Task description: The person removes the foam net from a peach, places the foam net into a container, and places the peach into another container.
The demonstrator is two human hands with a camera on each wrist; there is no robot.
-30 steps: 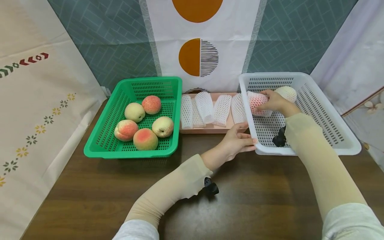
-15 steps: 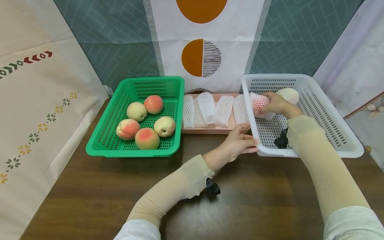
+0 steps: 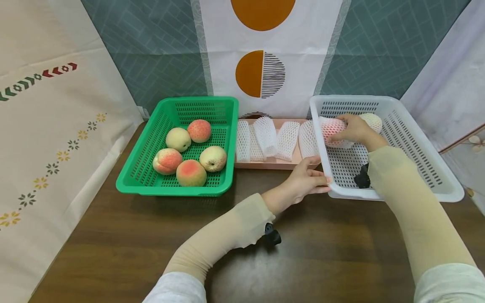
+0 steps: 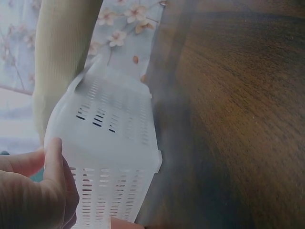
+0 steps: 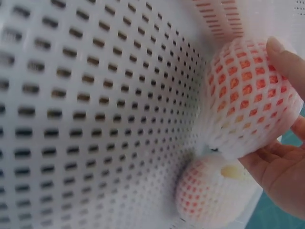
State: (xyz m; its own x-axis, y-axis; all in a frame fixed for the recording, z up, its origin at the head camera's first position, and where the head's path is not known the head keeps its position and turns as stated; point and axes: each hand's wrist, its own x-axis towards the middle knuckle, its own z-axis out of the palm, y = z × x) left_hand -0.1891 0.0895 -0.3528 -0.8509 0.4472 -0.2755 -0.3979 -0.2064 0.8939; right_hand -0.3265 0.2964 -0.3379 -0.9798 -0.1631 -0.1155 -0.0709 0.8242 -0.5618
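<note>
Inside the white slotted basket (image 3: 411,145), my right hand (image 3: 358,130) grips a peach (image 5: 243,93) wrapped in a white foam net. Its thumb lies on one side of the fruit and its fingers on the other. Close by in the same basket rests a second netted peach (image 3: 373,121), paler in the head view. My left hand (image 3: 303,183) pinches the basket's near left corner; in the left wrist view, the thumb and index finger hold the rim (image 4: 53,119). The underside of the gripped peach is hidden.
Several bare peaches (image 3: 191,173) lie in a green basket (image 3: 130,181) at the left. Between the baskets, a pink tray (image 3: 265,165) holds several white foam nets (image 3: 286,139). A brown wooden table (image 3: 151,235) bears everything. Patterned cloths hang behind and at both sides.
The whole head view has shifted, so the scene sits slightly farther right. Both hands keep their places on the netted peach and the basket rim.
</note>
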